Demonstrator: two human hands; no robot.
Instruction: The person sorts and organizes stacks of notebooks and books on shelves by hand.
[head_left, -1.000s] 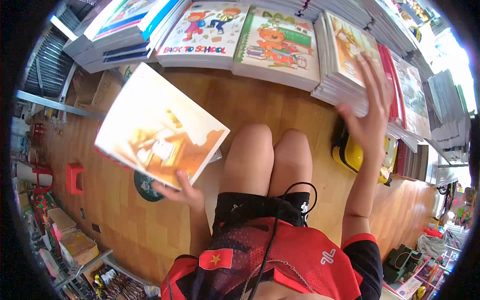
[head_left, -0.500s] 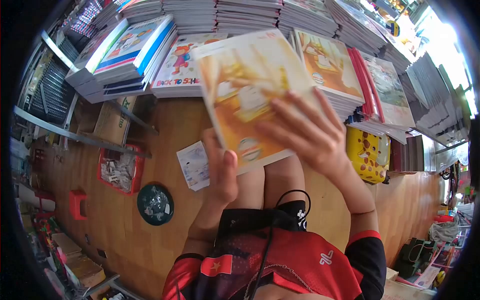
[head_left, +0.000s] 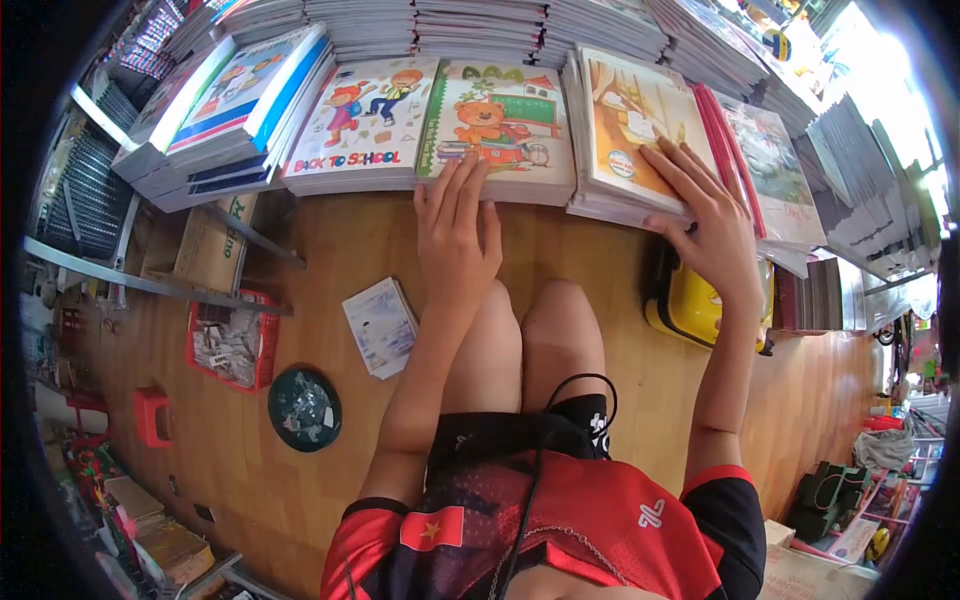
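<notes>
My left hand (head_left: 458,225) rests with its fingers stretched over the lower left edge of a notebook with a bear cover (head_left: 500,120). Under the spread fingers of my right hand (head_left: 705,210) lies an orange and cream notebook (head_left: 625,115), on top of a stack. Neither hand is gripping anything. Left of the bear notebook is a stack with a "BACK TO SCHOOL" cover (head_left: 360,120). Red-edged notebooks (head_left: 728,150) stand just right of the orange and cream one.
More notebook stacks (head_left: 480,30) line the back. A yellow case (head_left: 700,305) stands below the right stacks. On the floor are a white-and-blue booklet pile (head_left: 380,327), a red basket (head_left: 268,350), a dark green round container (head_left: 304,408) and a red stool (head_left: 152,417).
The orange and cream notebook held in front of me is now down on the right stack. Both hands have moved forward to the stacks, and the bear cover has come into view.
</notes>
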